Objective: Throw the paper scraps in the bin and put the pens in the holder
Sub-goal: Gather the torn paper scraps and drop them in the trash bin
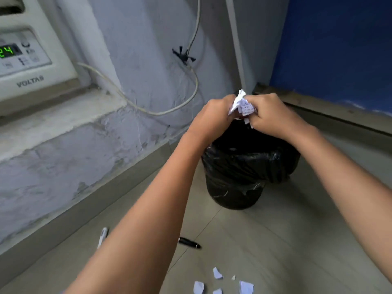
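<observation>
My left hand (214,117) and my right hand (269,115) are pressed together over the mouth of a black bin (239,166) lined with a black plastic bag. Both hands grip a bunch of white printed paper scraps (241,105), and some bits stick out above and below the fingers. Several more white scraps (217,273) lie on the floor at the bottom of the view. A black pen (189,243) lies on the floor in front of the bin. A white pen (102,236) shows partly behind my left forearm.
The bin stands in a corner between a pale painted wall (131,81) and a blue wall (339,49). An air conditioner (27,60) sits on a ledge at the left, with a white cable (148,109) hanging along the wall. The floor is grey tile (275,240).
</observation>
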`<action>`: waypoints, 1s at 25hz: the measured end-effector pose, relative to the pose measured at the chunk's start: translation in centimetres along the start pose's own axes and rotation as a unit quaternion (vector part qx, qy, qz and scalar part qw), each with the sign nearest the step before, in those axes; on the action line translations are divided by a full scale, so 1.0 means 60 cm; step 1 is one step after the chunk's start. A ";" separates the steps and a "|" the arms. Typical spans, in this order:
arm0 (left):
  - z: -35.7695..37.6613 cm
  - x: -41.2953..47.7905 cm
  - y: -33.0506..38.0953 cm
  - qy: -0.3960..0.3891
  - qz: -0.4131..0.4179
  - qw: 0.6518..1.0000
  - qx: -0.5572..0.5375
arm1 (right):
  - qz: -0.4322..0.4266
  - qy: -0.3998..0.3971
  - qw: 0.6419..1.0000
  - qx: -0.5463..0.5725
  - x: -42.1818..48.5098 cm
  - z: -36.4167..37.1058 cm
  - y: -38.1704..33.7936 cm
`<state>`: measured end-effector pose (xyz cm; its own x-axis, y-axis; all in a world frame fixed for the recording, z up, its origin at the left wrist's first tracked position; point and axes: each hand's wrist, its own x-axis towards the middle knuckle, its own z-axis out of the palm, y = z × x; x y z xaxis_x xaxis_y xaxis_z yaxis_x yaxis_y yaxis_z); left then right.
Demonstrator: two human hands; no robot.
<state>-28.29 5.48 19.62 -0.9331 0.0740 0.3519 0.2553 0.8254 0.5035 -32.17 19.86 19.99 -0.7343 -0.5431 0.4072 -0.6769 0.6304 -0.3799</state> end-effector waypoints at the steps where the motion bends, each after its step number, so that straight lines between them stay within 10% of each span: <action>1: 0.009 0.021 0.000 -0.042 -0.007 0.999 0.019 | 0.036 -0.005 0.999 0.005 0.009 0.006 0.023; 6: 0.034 0.059 0.001 -0.137 -0.110 0.977 -0.122 | 0.165 -0.079 0.976 0.115 0.007 0.012 0.089; 10: 0.025 0.047 0.008 -0.119 -0.145 0.953 -0.237 | 0.160 0.006 0.941 0.297 -0.005 0.016 0.078; 15: 0.030 -0.028 0.013 0.137 -0.144 0.911 -0.361 | 0.160 0.175 0.926 0.295 -0.023 0.033 0.046; 18: 0.043 -0.144 0.017 0.343 -0.162 0.839 -0.391 | -0.006 0.306 0.940 0.149 -0.121 0.047 -0.016; 21: 0.110 -0.317 -0.009 0.330 -0.203 0.865 -0.318 | -0.105 0.139 0.976 0.130 -0.284 0.142 -0.066; 25: 0.231 -0.548 -0.068 -0.089 -0.236 0.960 -0.121 | 0.000 -0.293 0.950 0.110 -0.451 0.272 -0.028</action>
<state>-2.15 7.46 -4.95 -0.9823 -0.1638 -0.0910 -0.1758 0.6375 0.7502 -11.99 24.44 -3.96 -0.5925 -0.7994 -0.1000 -0.6242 0.5340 -0.5702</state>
